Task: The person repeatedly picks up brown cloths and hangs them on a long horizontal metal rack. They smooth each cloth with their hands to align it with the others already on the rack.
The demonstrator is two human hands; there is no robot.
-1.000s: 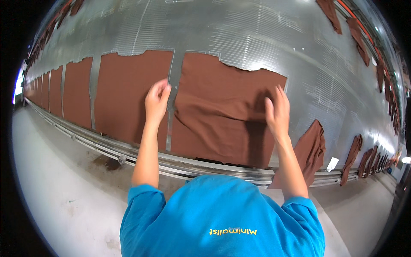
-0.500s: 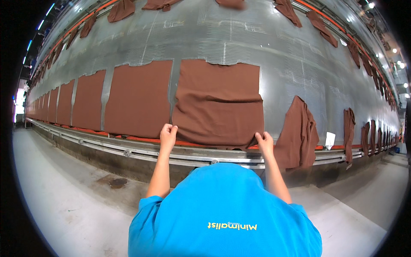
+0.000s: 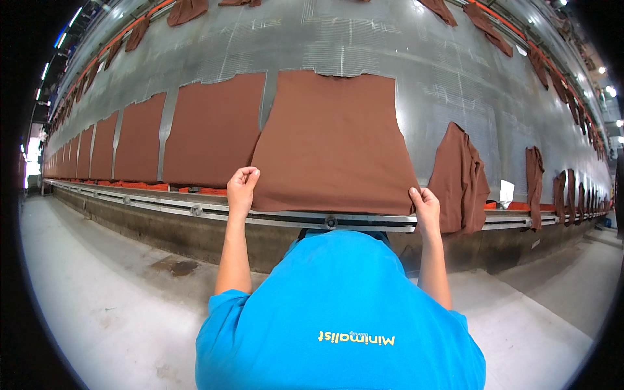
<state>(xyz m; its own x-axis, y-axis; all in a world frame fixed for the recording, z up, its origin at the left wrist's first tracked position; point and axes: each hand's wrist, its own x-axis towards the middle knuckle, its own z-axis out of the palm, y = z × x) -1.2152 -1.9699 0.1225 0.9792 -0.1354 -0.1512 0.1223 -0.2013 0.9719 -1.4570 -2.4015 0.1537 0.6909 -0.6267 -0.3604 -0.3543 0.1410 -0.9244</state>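
Observation:
A brown cut fabric panel (image 3: 335,140) is stretched between my hands, its far edge lying on the long grey metal table (image 3: 429,97). My left hand (image 3: 242,188) pinches its near left corner, and my right hand (image 3: 426,207) pinches the near right corner. The near edge is held up over the table's front rail, and the cloth looks smooth. To its left lies a flat brown panel of similar shape (image 3: 211,133), partly overlapped by the held one. Right of my right hand, a folded brown piece (image 3: 460,179) hangs over the table edge.
More flat brown panels (image 3: 138,140) run in a row to the left. Narrow brown pieces (image 3: 534,185) hang along the edge to the right, near a small white paper (image 3: 506,194). A metal rail (image 3: 331,221) borders the table at my front. Brown pieces also hang along the far side.
My hands have drawn apart and toward me, lifting the panel's near edge. The folds across it have gone and the cloth is now taut, its left corner over the neighbouring panel.

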